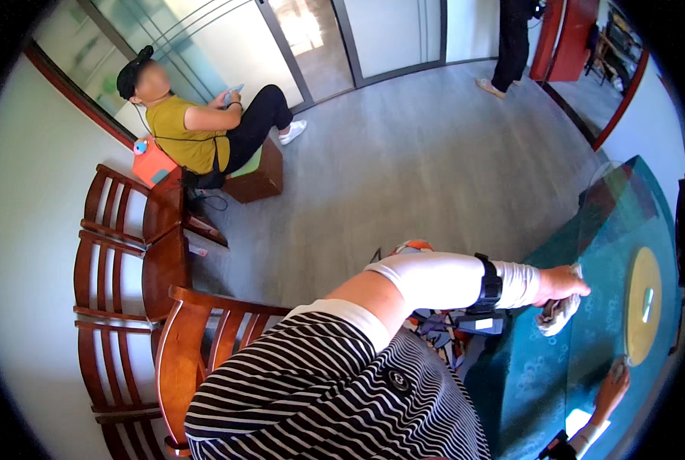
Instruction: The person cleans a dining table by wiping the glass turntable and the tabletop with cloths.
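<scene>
My left hand (558,286), at the end of a white sleeve with a black wrist strap, grips a crumpled whitish cloth (559,315) over a green-covered table (535,359). The cloth hangs below the fingers at the table's near side. Lower in the view, my right hand (614,384) is closed around a small greyish thing (620,363), too small to name surely. It sits at the rim of a round yellow disc (640,328) on the table. A small white and green object (647,305) lies on that disc.
A seated person (187,129) holds a phone-like object on a brown box stool (259,175). Another person's legs (509,49) stand by the red door (572,40). Wooden chairs (167,261) line the wall; one wooden chair (187,345) is close behind me.
</scene>
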Demonstrator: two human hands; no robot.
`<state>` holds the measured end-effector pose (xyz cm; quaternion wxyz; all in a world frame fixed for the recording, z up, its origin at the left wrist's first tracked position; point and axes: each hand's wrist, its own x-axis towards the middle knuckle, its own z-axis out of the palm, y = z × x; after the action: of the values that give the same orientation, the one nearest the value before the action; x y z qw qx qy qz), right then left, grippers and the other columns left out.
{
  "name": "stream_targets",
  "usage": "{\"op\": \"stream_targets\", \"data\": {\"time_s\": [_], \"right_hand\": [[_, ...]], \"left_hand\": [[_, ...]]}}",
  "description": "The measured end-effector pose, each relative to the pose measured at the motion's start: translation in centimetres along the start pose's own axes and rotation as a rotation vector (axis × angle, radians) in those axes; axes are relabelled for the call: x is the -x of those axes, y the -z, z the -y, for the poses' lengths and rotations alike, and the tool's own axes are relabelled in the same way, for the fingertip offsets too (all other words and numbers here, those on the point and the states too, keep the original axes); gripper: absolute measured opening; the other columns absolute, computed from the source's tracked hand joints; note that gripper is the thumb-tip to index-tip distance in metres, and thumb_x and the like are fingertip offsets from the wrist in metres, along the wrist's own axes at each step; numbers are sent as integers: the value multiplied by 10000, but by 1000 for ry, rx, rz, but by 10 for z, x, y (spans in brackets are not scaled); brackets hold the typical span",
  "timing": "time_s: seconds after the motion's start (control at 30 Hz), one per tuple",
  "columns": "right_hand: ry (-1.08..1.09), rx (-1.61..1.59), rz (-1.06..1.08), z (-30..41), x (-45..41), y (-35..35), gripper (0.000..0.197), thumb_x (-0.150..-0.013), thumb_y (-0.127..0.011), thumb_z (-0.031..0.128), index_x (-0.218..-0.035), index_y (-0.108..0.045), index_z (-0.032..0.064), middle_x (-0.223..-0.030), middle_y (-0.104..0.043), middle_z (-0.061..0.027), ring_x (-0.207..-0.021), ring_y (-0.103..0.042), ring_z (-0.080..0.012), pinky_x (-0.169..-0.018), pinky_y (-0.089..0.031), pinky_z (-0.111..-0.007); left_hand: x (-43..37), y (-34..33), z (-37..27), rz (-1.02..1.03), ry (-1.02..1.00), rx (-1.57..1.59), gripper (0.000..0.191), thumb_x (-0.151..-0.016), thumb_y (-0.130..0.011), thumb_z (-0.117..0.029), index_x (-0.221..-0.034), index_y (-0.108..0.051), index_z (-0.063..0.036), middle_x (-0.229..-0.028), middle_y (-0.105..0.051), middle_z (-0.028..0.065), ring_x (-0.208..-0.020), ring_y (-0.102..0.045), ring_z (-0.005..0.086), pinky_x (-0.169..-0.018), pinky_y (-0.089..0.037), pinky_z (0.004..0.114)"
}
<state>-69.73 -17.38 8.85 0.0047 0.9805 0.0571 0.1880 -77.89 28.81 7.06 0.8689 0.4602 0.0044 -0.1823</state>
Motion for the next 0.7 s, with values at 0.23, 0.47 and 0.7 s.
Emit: {"op": "stream_targets", "data": {"time_s": [0.23, 0.47, 0.7], "right_hand": [[215, -134, 140, 116, 22, 32, 555, -830, -575, 61, -1368, -449, 8, -1399, -416, -255, -1288, -416, -422, -1084, -344, -486], [454, -241, 137, 206, 64, 68, 621, -756, -564, -45, -1364, -467, 37, -1421, -418, -218, -1320, -396, -400, -1116, -299, -453], [367, -184, 181, 146, 10, 27, 610, -779, -605, 30, -1371, -460, 30, -1429, -390, -250, -1310, -398, -416, -1100, -322, -466]], "left_hand": [[-3, 0, 2, -158, -47, 76, 224, -846, -667, -191, -906, -520, -34, -678, -576, 90, -575, -562, 180, -494, -469, 374], [-16, 11, 15, -89, -48, 27, 200, -835, -668, -194, -875, -540, -46, -676, -582, 79, -594, -570, 182, -504, -458, 379], [-9, 9, 17, -225, -56, 27, 176, -841, -634, -188, -759, -553, -56, -662, -592, 77, -581, -573, 189, -540, -460, 387]]}}
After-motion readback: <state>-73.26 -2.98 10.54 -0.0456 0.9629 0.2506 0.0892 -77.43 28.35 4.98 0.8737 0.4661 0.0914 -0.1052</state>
